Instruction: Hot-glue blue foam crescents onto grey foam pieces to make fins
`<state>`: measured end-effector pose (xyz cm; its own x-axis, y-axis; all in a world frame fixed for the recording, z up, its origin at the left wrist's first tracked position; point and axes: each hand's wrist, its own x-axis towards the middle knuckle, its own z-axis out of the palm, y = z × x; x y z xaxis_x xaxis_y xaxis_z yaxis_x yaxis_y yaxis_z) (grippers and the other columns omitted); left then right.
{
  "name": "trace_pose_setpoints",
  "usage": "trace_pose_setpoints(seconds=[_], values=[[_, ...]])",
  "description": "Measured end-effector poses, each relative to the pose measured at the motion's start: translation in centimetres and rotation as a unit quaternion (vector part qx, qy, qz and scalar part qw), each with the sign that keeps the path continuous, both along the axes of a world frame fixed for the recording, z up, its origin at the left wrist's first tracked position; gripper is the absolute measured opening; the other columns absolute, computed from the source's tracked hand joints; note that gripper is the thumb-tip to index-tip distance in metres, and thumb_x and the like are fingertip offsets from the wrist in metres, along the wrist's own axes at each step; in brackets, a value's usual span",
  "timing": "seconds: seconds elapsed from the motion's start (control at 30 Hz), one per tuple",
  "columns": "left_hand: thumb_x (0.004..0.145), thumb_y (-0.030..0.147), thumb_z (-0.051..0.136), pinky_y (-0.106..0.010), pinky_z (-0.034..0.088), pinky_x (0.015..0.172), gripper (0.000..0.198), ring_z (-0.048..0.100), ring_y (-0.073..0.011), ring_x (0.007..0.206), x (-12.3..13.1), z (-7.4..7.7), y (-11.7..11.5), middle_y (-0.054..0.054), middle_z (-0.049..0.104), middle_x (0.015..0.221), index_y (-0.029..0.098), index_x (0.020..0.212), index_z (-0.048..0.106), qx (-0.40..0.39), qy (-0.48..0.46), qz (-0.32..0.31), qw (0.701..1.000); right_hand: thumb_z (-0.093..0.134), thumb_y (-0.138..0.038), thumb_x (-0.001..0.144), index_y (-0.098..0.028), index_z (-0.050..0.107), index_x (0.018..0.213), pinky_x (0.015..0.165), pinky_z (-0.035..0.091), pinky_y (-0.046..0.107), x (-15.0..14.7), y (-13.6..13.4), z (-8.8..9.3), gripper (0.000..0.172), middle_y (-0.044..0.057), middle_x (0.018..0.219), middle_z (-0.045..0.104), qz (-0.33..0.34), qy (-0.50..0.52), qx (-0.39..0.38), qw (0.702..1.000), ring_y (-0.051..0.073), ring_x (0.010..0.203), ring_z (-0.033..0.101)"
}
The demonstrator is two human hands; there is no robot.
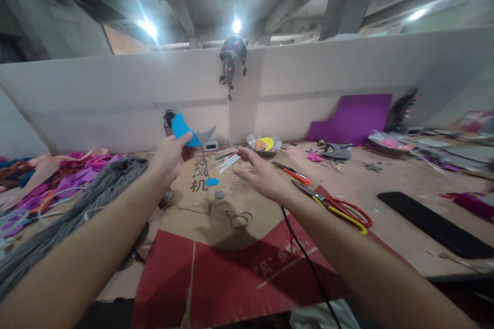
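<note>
My left hand (172,156) is raised above the cardboard sheet (216,247) and pinches a curved blue felt piece (183,130) between thumb and fingers. A thin grey wire hangs from it down to a small blue felt scrap (212,182) lying on the cardboard. My right hand (259,175) hovers to the right of that scrap, palm down, fingers spread and holding nothing. A small grey scrap (219,194) and a loop of wire (241,219) lie just in front of both hands.
Scissors with red and yellow handles (339,209) and an orange-handled tool (293,172) lie right of my right hand. A bundle of grey yarn (77,205) and purple felt scraps (65,175) fill the left. A bowl (264,145), purple sheet (355,118) and black strip (432,223) stand further off.
</note>
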<state>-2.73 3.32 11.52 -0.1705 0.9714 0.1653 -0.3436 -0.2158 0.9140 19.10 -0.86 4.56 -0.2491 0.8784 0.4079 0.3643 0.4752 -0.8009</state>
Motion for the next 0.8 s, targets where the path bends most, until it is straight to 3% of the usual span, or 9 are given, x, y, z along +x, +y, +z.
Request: trace_pose_setpoints(seconds=[0.07,0.17,0.27,0.37,0.43,0.53,0.63,0.8], values=[[0.079,0.016,0.069,-0.022,0.041,0.046,0.016,0.056,-0.0108,0.044,1.8,-2.7,-0.5,-0.004,0.064,0.057,0.012,0.067,0.06,-0.025,0.034,-0.012,0.999,0.06,-0.033,0.085,-0.024,0.041,0.131,0.11,0.038,0.041,-1.8,0.1,-0.2,0.051,0.013,0.141,0.05,0.038,0.149,-0.013,0.988,0.021,0.133,0.046],[0.077,0.022,0.069,-0.022,0.044,0.049,0.016,0.056,-0.0105,0.046,3.4,-5.7,-0.5,-0.002,0.064,0.056,0.014,0.066,0.061,-0.043,0.034,-0.039,0.998,0.065,-0.028,0.078,-0.023,0.036,0.126,0.101,0.045,0.038,-3.9,0.2,-1.7,0.056,0.013,0.127,0.056,0.07,0.301,-0.113,0.944,0.019,0.118,0.058],[0.073,0.026,0.072,-0.021,0.044,0.048,0.019,0.057,-0.0107,0.048,3.8,-7.8,0.1,-0.001,0.063,0.057,0.015,0.064,0.059,-0.053,0.003,-0.04,0.998,0.073,-0.026,0.068,-0.022,0.034,0.12,0.084,0.052,0.035,-4.6,0.3,-3.5,0.065,0.003,0.098,0.061,0.077,0.342,-0.21,0.913,0.014,0.083,0.065],[0.07,0.025,0.074,-0.02,0.041,0.045,0.02,0.056,-0.0106,0.046,3.4,-9.0,0.7,0.0,0.062,0.056,0.015,0.066,0.056,-0.074,-0.018,-0.017,0.997,0.073,-0.027,0.065,-0.023,0.038,0.11,0.059,0.048,0.027,-4.2,0.5,-4.7,0.058,-0.006,0.08,0.051,0.044,0.295,-0.219,0.929,0.01,0.062,0.053],[0.07,0.024,0.073,-0.02,0.04,0.043,0.019,0.057,-0.0112,0.046,3.1,-9.5,0.9,0.0,0.061,0.055,0.016,0.069,0.056,-0.089,-0.024,-0.007,0.996,0.071,-0.027,0.067,-0.023,0.041,0.105,0.053,0.042,0.024,-3.7,0.8,-4.9,0.048,-0.007,0.077,0.048,0.006,0.234,-0.181,0.955,0.011,0.062,0.05],[0.071,0.023,0.071,-0.02,0.04,0.043,0.018,0.058,-0.0114,0.047,3.0,-9.8,1.1,0.0,0.061,0.055,0.016,0.071,0.055,-0.101,-0.027,0.002,0.994,0.065,-0.023,0.073,-0.021,0.048,0.095,0.062,0.042,0.027,-2.8,1.2,-4.8,0.027,-0.004,0.077,0.051,-0.047,0.126,-0.074,0.988,0.013,0.068,0.051],[0.072,0.021,0.069,-0.02,0.041,0.043,0.016,0.059,-0.0116,0.047,3.4,-9.8,1.3,0.0,0.061,0.056,0.016,0.071,0.055,-0.117,-0.027,0.005,0.993,0.06,-0.02,0.08,-0.019,0.056,0.082,0.071,0.041,0.03,-1.9,1.4,-4.2,0.004,0.0,0.077,0.055,-0.086,0.032,0.044,0.995,0.015,0.072,0.051],[0.077,0.019,0.064,-0.02,0.039,0.04,0.015,0.057,-0.0111,0.043,4.0,-10.1,1.5,-0.002,0.06,0.054,0.014,0.066,0.055,-0.144,-0.006,0.004,0.99,0.057,-0.021,0.089,-0.02,0.061,0.08,0.076,0.041,0.03,-0.9,1.5,-4.0,0.01,0.005,0.085,0.058,-0.085,-0.064,0.164,0.981,0.018,0.084,0.054]])
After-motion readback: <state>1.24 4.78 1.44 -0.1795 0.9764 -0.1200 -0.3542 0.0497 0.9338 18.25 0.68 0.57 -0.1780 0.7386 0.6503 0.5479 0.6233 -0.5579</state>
